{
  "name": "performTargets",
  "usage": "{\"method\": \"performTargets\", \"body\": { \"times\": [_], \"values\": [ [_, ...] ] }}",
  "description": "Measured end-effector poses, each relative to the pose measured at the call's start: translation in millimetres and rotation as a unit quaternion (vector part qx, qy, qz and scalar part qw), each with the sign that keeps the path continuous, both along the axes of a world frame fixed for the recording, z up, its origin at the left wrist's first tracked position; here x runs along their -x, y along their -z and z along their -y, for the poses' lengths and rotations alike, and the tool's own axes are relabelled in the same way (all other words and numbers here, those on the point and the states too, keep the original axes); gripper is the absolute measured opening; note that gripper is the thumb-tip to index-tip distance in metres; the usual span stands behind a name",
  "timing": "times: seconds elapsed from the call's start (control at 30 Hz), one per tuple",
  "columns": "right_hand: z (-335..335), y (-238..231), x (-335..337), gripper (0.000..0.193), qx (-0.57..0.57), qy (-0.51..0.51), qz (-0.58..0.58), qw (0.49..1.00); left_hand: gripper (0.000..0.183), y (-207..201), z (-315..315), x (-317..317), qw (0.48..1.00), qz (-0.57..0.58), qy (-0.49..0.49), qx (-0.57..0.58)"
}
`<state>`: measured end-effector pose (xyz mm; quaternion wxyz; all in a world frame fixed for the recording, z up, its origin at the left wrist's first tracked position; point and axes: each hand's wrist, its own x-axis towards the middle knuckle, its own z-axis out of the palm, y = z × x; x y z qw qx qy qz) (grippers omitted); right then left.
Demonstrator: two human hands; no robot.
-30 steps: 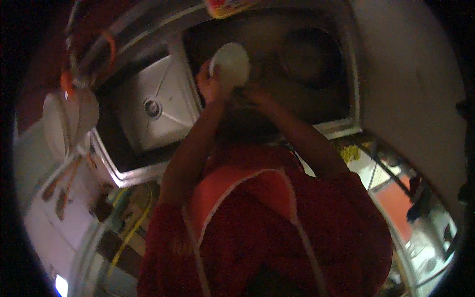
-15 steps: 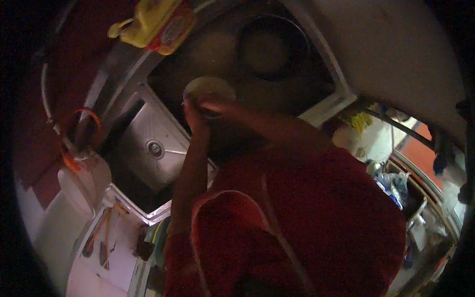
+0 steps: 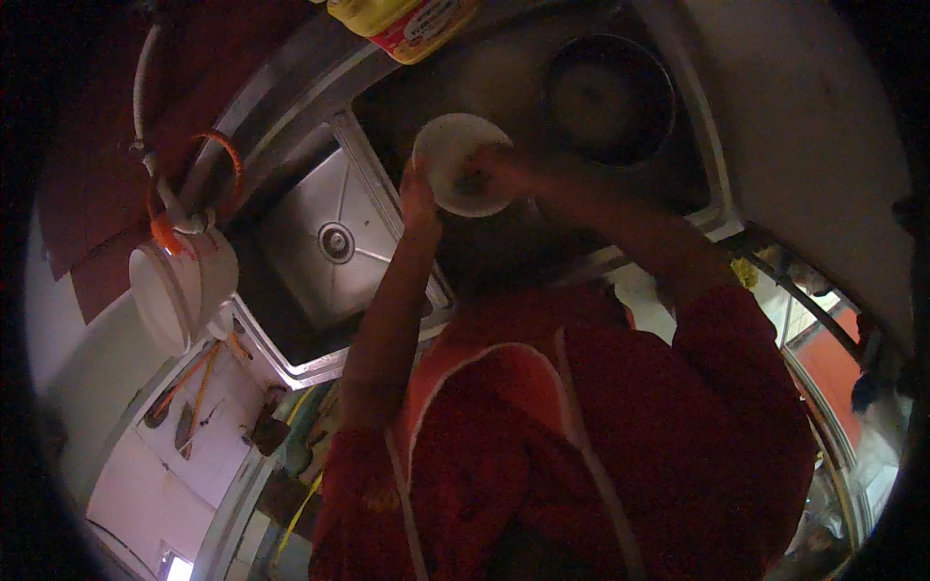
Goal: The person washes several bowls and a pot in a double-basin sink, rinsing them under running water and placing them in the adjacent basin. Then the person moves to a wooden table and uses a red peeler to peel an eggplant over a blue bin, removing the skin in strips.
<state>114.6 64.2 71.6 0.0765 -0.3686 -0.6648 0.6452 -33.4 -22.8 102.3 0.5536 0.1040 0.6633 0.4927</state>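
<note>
A round white bowl point(image 3: 448, 145) is held over the dark drainboard beside the sink, its open side toward me. My left hand point(image 3: 420, 201) grips the bowl's left rim. Inside the bowl's right part is my right hand point(image 3: 502, 174), its fingers bent against the inner wall. A dark patch shows at those fingertips; the dim light hides whether it is shadow or something held.
Left of the bowl is a steel sink basin point(image 3: 325, 228) with a round drain. A wide dark round pan point(image 3: 608, 102) stands at the far right. A yellow container point(image 3: 412, 24) is at the back edge. A white bucket point(image 3: 184, 290) hangs under a pipe at left.
My right hand has moved from beside my left hand into the bowl, and the bowl's inside now faces me more. The whole view has shifted, moving the surroundings rightward in the picture.
</note>
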Motion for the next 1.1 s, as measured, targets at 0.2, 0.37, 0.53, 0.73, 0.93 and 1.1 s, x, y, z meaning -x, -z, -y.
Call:
{"method": "performTargets", "body": {
  "times": [0.2,0.37,0.53,0.73,0.93,1.1],
  "values": [
    [-44.9,-52.1,5.7,0.03,-0.404,-0.168,-0.083,0.895,0.041,-11.2,-1.9,17.4,0.964,-0.056,0.252,-0.063],
    [-59.9,-86.2,36.3,0.029,-0.597,-0.264,-0.061,0.755,0.03,-29.4,-28.3,23.4,0.969,-0.016,0.245,-0.041],
    [-78.6,-98.9,54.3,0.034,-0.347,-0.334,0.119,0.868,0.032,-43.0,-32.3,9.4,0.998,0.032,0.059,-0.009],
    [-101.9,-51.1,12.2,0.042,-0.189,-0.066,0.048,0.979,0.042,-55.5,-25.4,16.9,1.0,-0.009,-0.021,-0.012],
    [-20.5,0.4,-23.9,0.052,-0.068,0.158,-0.104,0.979,0.05,-60.8,-29.3,1.7,0.98,-0.011,-0.147,-0.132],
    [37.2,34.6,-23.6,0.059,-0.206,0.11,-0.034,0.972,0.053,-63.0,-18.8,-21.6,0.941,-0.268,-0.074,-0.194]
  ]
}}
